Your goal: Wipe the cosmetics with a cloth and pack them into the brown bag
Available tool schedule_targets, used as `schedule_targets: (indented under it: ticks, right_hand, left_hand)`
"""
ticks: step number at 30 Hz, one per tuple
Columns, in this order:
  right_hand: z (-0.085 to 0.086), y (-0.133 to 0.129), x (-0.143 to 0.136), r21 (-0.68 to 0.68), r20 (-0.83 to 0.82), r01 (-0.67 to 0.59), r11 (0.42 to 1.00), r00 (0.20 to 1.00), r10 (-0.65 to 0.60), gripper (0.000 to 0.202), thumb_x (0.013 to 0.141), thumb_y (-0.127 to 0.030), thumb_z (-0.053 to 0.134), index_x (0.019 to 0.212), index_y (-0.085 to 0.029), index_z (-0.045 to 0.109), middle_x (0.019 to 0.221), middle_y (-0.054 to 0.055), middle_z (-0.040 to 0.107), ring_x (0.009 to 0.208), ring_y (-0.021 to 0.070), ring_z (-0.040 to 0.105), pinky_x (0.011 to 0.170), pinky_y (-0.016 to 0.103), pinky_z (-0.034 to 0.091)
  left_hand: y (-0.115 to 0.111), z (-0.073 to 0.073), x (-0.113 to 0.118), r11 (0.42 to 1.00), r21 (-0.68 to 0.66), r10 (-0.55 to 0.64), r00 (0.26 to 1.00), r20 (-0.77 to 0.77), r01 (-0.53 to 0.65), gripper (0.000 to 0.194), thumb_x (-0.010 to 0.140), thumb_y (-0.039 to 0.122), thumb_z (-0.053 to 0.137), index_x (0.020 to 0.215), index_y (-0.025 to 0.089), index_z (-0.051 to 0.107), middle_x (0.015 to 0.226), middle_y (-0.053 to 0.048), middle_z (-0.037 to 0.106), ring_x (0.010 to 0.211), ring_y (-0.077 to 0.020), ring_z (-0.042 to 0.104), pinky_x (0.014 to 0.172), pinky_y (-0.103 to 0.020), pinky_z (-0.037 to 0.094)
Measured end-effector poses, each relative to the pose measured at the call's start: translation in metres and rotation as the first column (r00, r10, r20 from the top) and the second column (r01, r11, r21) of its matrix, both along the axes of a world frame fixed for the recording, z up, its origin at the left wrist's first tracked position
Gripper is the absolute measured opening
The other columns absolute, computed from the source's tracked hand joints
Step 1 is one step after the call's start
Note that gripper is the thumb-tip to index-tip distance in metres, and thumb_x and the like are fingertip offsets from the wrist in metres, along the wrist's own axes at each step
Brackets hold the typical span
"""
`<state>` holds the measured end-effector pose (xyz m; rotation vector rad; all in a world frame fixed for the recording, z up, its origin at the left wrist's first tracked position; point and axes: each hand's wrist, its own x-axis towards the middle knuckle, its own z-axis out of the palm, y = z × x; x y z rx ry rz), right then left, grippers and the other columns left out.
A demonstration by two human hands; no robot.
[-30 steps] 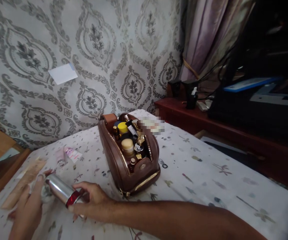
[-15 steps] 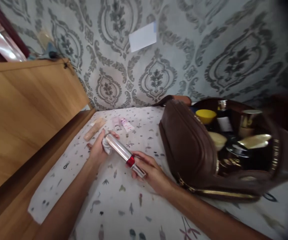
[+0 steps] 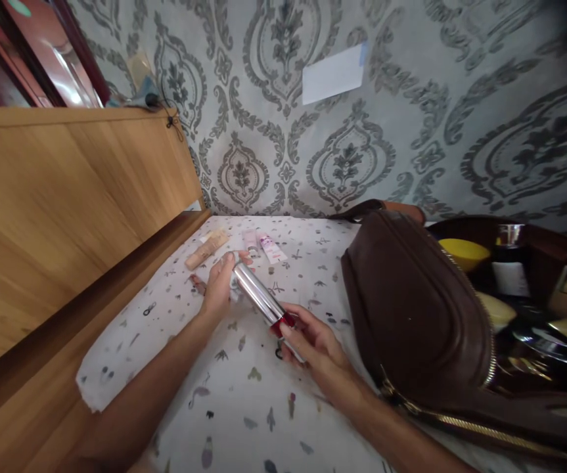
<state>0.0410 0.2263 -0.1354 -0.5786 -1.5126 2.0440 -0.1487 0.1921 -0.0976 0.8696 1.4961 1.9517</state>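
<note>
A silver bottle (image 3: 259, 293) with a red band slants between my two hands over the patterned white cloth. My right hand (image 3: 313, 335) is closed round its lower end, by the red band. Near the bottle's upper end, my left hand (image 3: 221, 282) is closed on a crumpled whitish cloth or tissue (image 3: 238, 284), pressed against the bottle. Behind my left hand lie a beige tube (image 3: 207, 249), a small pink tube (image 3: 250, 242) and a white-and-pink tube (image 3: 272, 248).
A brown leather bag (image 3: 411, 295) stands open at the right, holding a yellow cup (image 3: 464, 253) and several containers. A wooden panel (image 3: 81, 184) borders the left side. The patterned wall (image 3: 288, 138) rises behind the white cloth (image 3: 234, 407).
The view has shifted left, so the bag, wall and tubes sit further right in the picture. Both hands still hold the bottle and tissue, and my right hand now covers more of the red band.
</note>
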Motion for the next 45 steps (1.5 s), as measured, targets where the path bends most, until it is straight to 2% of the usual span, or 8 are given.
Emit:
schedule_targets:
  ticks: [4,8,13,18,21,28,38,45]
  right_hand:
    - [-0.012,-0.003,-0.003,0.329,-0.015,0.177,0.928,0.983,-0.182,0.046,0.078,-0.032,0.067,0.123,-0.023,0.059,0.100,0.005,0.066,0.083,0.0189,0.063,0.076,0.032,0.053]
    - [-0.014,-0.007,-0.001,0.478,-0.044,0.261,0.839,0.961,-0.273,0.049,0.075,-0.027,0.066,0.123,-0.025,0.062,0.120,0.007,0.064,0.110,0.0253,0.060,0.095,0.039,0.049]
    - [0.000,-0.007,0.002,0.125,0.066,0.084,0.989,0.993,-0.093,0.061,0.079,-0.049,0.067,0.131,-0.022,0.052,0.099,0.007,0.067,0.065,0.0148,0.060,0.052,0.025,0.047]
    - [0.007,-0.005,0.002,-0.147,0.069,-0.045,0.988,0.996,0.056,0.056,0.076,-0.064,0.064,0.105,-0.017,0.058,0.077,0.004,0.063,0.042,0.0059,0.039,0.037,0.018,0.024]
    - [0.001,-0.008,0.002,0.141,0.101,0.102,0.985,0.988,-0.117,0.051,0.081,-0.056,0.062,0.116,-0.020,0.055,0.076,0.001,0.061,0.051,0.0118,0.050,0.043,0.022,0.037]
    - [-0.014,-0.014,0.009,0.740,0.096,0.188,0.646,0.921,-0.378,0.044,0.088,-0.031,0.049,0.131,-0.021,0.049,0.120,0.012,0.063,0.100,0.0272,0.065,0.085,0.040,0.052]
    - [0.003,-0.012,0.009,0.355,0.233,-0.008,0.935,0.969,-0.080,0.052,0.093,-0.053,0.045,0.131,-0.019,0.050,0.081,0.002,0.064,0.055,0.0140,0.053,0.052,0.026,0.046]
    - [-0.010,-0.015,0.011,0.712,0.171,0.114,0.693,0.929,-0.329,0.050,0.093,-0.035,0.043,0.139,-0.015,0.038,0.094,0.008,0.070,0.079,0.0234,0.067,0.069,0.033,0.055]
  left_hand:
    - [-0.005,-0.001,0.002,0.999,-0.003,-0.033,0.968,-0.247,0.033,0.041,0.088,0.053,0.058,0.110,0.020,0.069,0.096,-0.004,0.068,0.071,-0.0142,0.062,0.060,-0.022,0.050]
    - [-0.005,0.000,0.003,0.989,-0.034,-0.143,0.987,-0.078,0.141,0.038,0.081,0.052,0.066,0.096,0.017,0.071,0.063,0.003,0.053,0.047,-0.0105,0.046,0.037,-0.020,0.037]
    - [-0.002,0.000,-0.001,0.995,0.016,-0.095,0.995,0.007,0.095,0.036,0.079,0.049,0.066,0.090,0.015,0.071,0.063,0.002,0.056,0.047,-0.0102,0.047,0.037,-0.019,0.037]
    - [-0.001,-0.001,-0.002,0.997,0.050,-0.067,0.997,0.032,0.066,0.043,0.082,0.052,0.065,0.109,0.017,0.070,0.083,-0.004,0.070,0.061,-0.0132,0.060,0.051,-0.021,0.048]
    - [-0.001,0.000,0.003,0.995,0.069,-0.077,0.989,0.127,0.069,0.052,0.084,0.055,0.064,0.125,0.022,0.063,0.095,-0.005,0.073,0.082,-0.0176,0.068,0.072,-0.026,0.053]
    - [-0.003,0.001,0.017,0.991,0.025,-0.133,0.953,0.273,0.131,0.069,0.076,0.049,0.076,0.136,0.029,0.049,0.093,-0.003,0.073,0.075,-0.0200,0.071,0.066,-0.030,0.055]
    - [-0.002,0.000,0.021,0.986,0.083,-0.162,0.931,0.327,0.142,0.056,0.067,0.044,0.085,0.112,0.023,0.059,0.084,-0.001,0.071,0.075,-0.0206,0.072,0.073,-0.033,0.057]
    - [-0.009,0.004,0.048,0.978,0.112,-0.206,0.895,0.395,0.175,0.044,0.076,0.051,0.076,0.109,0.025,0.063,0.109,-0.003,0.072,0.111,-0.0229,0.065,0.090,-0.032,0.053]
